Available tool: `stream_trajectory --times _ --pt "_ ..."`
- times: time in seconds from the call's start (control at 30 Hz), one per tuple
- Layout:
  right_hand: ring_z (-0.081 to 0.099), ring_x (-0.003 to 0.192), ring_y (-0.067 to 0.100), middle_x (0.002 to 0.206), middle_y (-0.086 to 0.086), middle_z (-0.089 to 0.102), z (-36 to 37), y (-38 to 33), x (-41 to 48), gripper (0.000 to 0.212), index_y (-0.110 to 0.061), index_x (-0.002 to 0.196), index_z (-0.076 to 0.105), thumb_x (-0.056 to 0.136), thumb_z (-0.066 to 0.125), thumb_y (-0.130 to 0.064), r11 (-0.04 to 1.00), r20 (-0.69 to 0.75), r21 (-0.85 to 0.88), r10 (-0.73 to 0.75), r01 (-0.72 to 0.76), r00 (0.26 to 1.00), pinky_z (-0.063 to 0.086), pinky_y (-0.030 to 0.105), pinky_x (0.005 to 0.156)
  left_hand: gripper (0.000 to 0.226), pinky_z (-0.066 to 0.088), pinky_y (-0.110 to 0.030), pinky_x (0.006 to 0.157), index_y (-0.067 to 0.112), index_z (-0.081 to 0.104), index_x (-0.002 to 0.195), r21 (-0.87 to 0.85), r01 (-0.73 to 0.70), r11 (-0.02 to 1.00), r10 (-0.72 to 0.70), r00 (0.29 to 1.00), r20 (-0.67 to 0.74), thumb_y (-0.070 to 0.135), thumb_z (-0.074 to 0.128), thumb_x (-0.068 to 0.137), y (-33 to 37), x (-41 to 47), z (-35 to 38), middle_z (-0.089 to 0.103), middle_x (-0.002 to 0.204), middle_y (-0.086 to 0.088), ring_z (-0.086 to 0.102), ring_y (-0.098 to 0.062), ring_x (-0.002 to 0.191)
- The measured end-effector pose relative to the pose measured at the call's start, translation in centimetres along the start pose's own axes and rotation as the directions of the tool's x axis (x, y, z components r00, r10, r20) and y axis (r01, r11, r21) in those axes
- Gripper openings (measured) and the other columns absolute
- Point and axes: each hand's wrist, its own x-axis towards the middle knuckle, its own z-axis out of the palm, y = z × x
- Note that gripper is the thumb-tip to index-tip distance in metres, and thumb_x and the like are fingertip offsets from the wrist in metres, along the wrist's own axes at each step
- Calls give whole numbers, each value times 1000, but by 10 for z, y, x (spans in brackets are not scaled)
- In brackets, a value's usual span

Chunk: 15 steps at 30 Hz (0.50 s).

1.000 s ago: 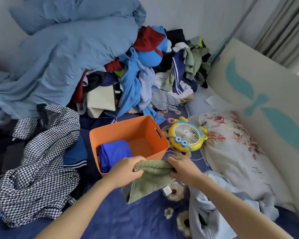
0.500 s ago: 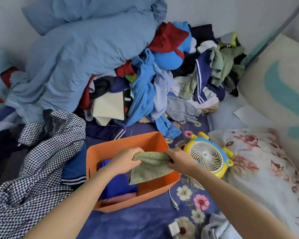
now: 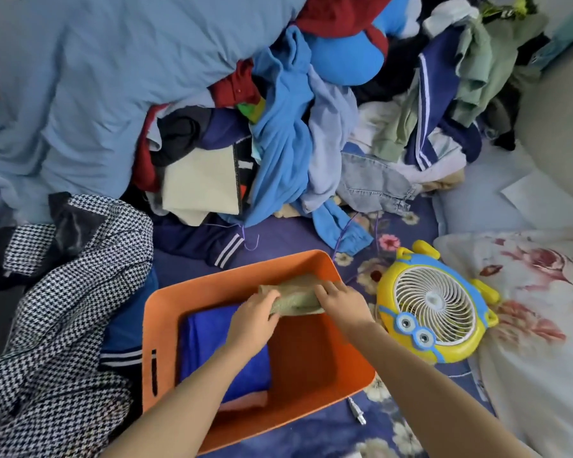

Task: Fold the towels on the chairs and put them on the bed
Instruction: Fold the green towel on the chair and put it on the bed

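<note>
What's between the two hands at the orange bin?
Head view: the folded green towel fills the gap. The left hand and right hand each grip one end, at the far side of the orange bin.

The left hand (image 3: 253,320) and right hand (image 3: 341,304) are bare; the left forearm (image 3: 186,401) and right forearm (image 3: 420,385) behind them are slim and uncovered.

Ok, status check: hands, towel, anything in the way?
Left hand and right hand grip green towel. Towel low in orange bin, far end. Blue cloth alongside, not blocking.
</note>
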Motion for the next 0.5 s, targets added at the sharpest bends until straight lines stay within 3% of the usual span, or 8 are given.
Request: stream_trajectory --times 0.03,0.07,0.1,0.13,0.17,0.23,0.5 --pt "66 70 25 73 6 66 12 -4 3 67 -10 89 52 33 89 -17 999 51 -45 -26 28 998 52 26 56 35 46 -35 87 16 49 125 17 0 1000 -1 999 40 22 53 91 -4 -4 15 56 125 -5 55 -25 111" --pt "65 94 31 93 13 69 23 -8 3 54 -7 99 60 53 84 -20 992 127 -109 -53 67 991 53 34 79 38 45 -35 90 16 46 128 52 -14 999 7 992 127 23 52 91 -9 -8 30 52 130 -5 53 -25 115" --pt "49 122 35 123 20 58 32 -13 1 45 -4 117 58 77 69 -20 982 234 -155 -66 104 970 38 43 104 42 42 -35 95 16 43 131 104 -51 993 25 971 236 25 51 91 -12 -13 43 48 136 -4 49 -24 121" --pt "26 139 35 143 22 39 46 -16 -1 43 -4 131 48 91 52 -17 969 341 -203 -65 141 938 17 48 115 45 38 -34 101 16 40 135 161 -102 982 42 941 336 28 50 92 -13 -18 54 43 140 -3 43 -23 127" --pt "11 143 35 151 21 25 54 -18 -5 44 -7 138 41 95 42 -15 957 438 -221 -72 185 896 5 50 117 47 33 -34 105 16 39 136 203 -145 968 54 917 395 29 48 93 -14 -22 63 40 143 -3 37 -22 131" --pt "6 144 34 153 19 20 61 -22 -12 43 -9 140 38 97 38 -15 954 501 -217 -74 208 862 -1 50 116 45 29 -34 107 16 39 137 241 -181 953 69 910 408 30 45 94 -15 -28 71 39 144 -3 33 -21 133" --pt "15 142 35 147 19 32 60 -28 -21 39 -8 134 46 97 38 -18 981 363 -151 -58 120 930 4 46 117 41 35 -33 103 16 42 134 256 -173 951 73 931 358 31 41 96 -22 -36 67 46 138 -2 37 -21 129"
